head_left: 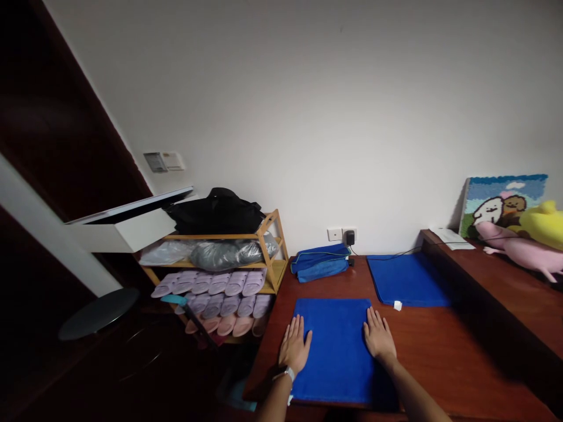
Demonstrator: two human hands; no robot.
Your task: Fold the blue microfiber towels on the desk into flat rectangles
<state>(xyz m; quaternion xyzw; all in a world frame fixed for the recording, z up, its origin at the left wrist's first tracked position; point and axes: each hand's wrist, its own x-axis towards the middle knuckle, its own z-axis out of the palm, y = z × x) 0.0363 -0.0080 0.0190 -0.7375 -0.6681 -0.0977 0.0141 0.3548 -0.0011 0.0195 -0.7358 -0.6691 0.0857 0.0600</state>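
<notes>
A blue cloth [334,351] lies flat and squared on the brown wooden table [440,346] in front of me. My left hand [295,346], with a watch at the wrist, rests flat along its left edge, fingers stretched forward. Along the right edge my right hand [379,336] lies palm down, its fingers extended too. Neither hand grasps anything. Farther back on the right is a neat blue cloth stack [409,278] with a small white tag. Against the wall at the back left sits a folded blue cloth bundle [321,262].
Left of the table stands a wooden rack [273,258] with several slippers [220,283], a black bag [215,214] and an open white box [136,228]. A black plug [350,237] trails a cable. On the raised right ledge lie plush toys [514,246] beside a picture [501,199].
</notes>
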